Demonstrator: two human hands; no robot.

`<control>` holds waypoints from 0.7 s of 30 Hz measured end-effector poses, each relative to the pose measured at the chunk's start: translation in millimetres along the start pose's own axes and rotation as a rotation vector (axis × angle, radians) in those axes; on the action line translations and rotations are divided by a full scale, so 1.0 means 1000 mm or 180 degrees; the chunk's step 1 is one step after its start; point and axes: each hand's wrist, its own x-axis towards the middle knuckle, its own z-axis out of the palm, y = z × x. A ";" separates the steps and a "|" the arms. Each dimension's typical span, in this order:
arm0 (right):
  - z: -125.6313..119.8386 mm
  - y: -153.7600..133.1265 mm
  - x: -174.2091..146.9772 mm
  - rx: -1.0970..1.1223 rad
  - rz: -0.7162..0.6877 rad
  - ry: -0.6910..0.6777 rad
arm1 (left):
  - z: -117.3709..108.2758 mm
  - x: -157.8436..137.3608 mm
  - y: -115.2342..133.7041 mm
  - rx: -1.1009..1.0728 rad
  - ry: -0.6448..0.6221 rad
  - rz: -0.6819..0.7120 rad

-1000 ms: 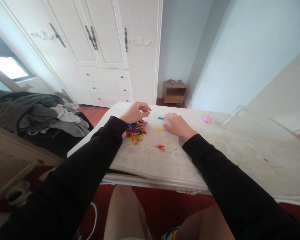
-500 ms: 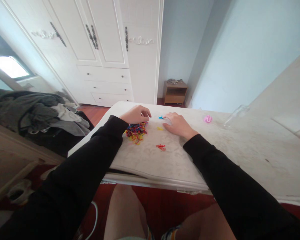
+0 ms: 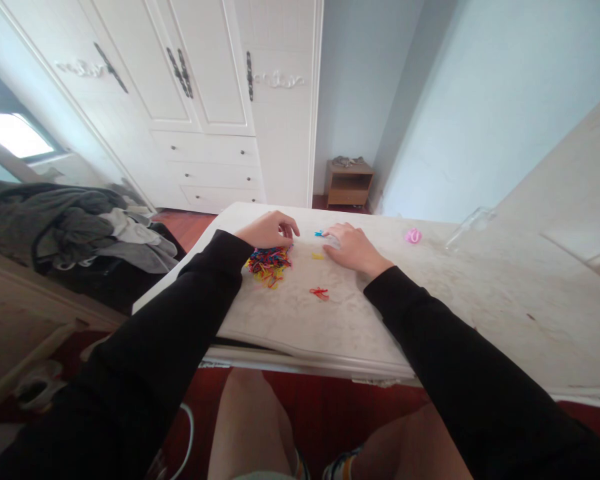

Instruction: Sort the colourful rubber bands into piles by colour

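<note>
Over the far edge of a heap of small, thin, multicoloured loops or clips (image 3: 270, 265) is my left hand (image 3: 267, 230), its fingers bent and apart, with nothing visible between them. The exact kind of the pieces is too small to tell. My right hand (image 3: 353, 247) rests palm down on the white table (image 3: 290, 320), thumb and fingers spread. Its fingertips are beside a small blue group of pieces (image 3: 319, 233); whether they touch is unclear. A yellow group (image 3: 317, 256) lies close to the right thumb. Nearer to me is a red group (image 3: 319, 293).
A pink ruffled item (image 3: 413, 235) and a clear bottle (image 3: 470, 228) lying down are to the right on the table. Clothes (image 3: 80, 220) are piled at the left. Beyond the table stand a white wardrobe (image 3: 210, 160) and a small wooden cabinet (image 3: 350, 183).
The view has shifted slightly. My left fingers are bent a little differently above the heap; my right hand stays by the blue pieces.
</note>
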 end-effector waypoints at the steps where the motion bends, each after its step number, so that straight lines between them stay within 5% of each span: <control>1: 0.000 0.000 0.000 0.0008 -0.0003 0.0004 | 0.000 0.000 0.000 -0.0002 0.0004 0.0014; 21: 0.001 -0.001 0.001 -0.0024 -0.0003 0.0003 | -0.001 -0.001 0.004 0.0117 0.0012 -0.0040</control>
